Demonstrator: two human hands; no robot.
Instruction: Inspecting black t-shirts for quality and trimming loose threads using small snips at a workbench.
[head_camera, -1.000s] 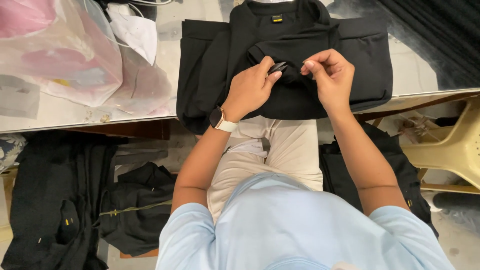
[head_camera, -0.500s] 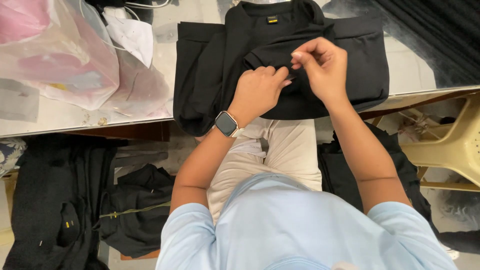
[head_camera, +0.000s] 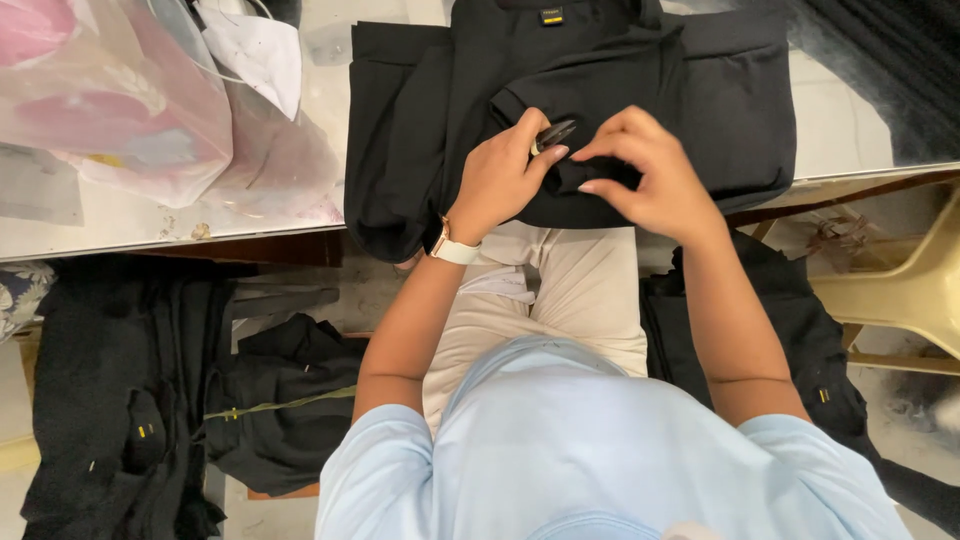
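Black garment (head_camera: 600, 80): folded, lying on the far part of the bench (head_camera: 120, 225), its near edge hanging over the bench rim toward the person's lap; a small yellow-and-black tag sits at its collar on the far side.
Left hand (head_camera: 500, 175): fingers curled, resting on the garment near its middle and gripping a small dark tool (head_camera: 553, 134), possibly thread snips, between thumb and forefinger; the blade end points to the right.
Right hand (head_camera: 645, 170): fingers bent down, pinching a fold of the black fabric just right of the tool; the two hands almost touch.
Wrist: a watch with a white strap (head_camera: 452, 250) sits on the left wrist, just past the bench rim.
Bench: pale and glossy, running left to right across the far half of the view.
Plastic bags (head_camera: 130, 110): clear, with pink contents, on the bench to the left, well apart from the garment; a white piece (head_camera: 255, 50) lies against them.
Floor, left: a heap of more black clothing (head_camera: 140, 400) below the bench, with small yellow tags.
Floor, right: another dark pile (head_camera: 770, 330) just beside the person's right arm.
Chair (head_camera: 900, 290): cream plastic, at the right edge.
Person: seated, light blue top, beige trousers.
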